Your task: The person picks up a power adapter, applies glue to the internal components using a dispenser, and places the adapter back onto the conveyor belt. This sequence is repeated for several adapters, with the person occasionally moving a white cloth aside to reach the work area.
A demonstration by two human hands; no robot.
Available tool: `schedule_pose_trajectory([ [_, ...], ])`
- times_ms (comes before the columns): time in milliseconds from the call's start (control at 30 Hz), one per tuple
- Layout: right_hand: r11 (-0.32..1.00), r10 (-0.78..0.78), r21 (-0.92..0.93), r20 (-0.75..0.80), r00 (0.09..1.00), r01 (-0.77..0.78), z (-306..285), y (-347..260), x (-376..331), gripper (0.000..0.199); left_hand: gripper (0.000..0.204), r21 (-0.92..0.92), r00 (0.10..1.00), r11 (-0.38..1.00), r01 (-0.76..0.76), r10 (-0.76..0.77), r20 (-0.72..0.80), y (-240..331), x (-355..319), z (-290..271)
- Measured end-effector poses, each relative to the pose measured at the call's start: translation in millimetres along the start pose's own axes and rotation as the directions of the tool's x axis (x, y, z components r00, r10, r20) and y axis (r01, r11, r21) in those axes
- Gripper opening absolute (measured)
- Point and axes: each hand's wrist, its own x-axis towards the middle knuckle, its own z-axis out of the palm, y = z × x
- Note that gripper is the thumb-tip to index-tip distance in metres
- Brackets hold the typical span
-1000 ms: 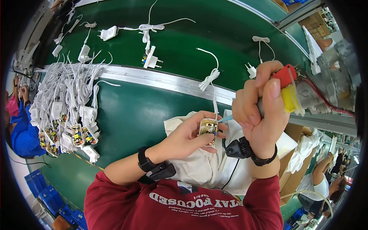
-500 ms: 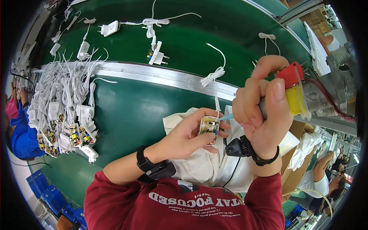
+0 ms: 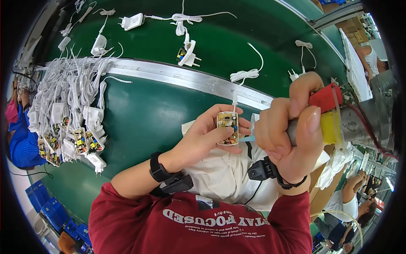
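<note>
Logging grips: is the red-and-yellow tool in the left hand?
No, the right hand grips the tool; the left hand holds an open adapter.

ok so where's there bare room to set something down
A broad bare patch of green bench lies between the adapter pile and left hand, bordered beyond by the metal rail. It's crowded at the pile and around the right hand and tool.

Tan PCB (image 3: 228, 120), wht cord (image 3: 245, 75), red/ylw/gry tool (image 3: 332, 127), grn bench (image 3: 146, 114), drk-red tee (image 3: 196, 235)
</note>
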Motion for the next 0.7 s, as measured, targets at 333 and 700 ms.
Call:
schedule_pose_trajectory([
  [333, 0.999, -0.012, -0.043, 0.03, 0.999, 0.013, -1.4, 0.0, 0.7, 0.038, 0.037, -0.005, 1.0, 1.0, -0.015, 0.015, 0.006, -1.0, 1.1, -0.6],
  [700, 0.998, -0.041, 0.049, 0.113, 0.993, 0.036, -0.1, 6.8, -1.9, 0.04, 0.04, -0.233, 0.992, 0.972, 0.024, 0.006, 0.127, -6.4, 2.5, 0.0],
])
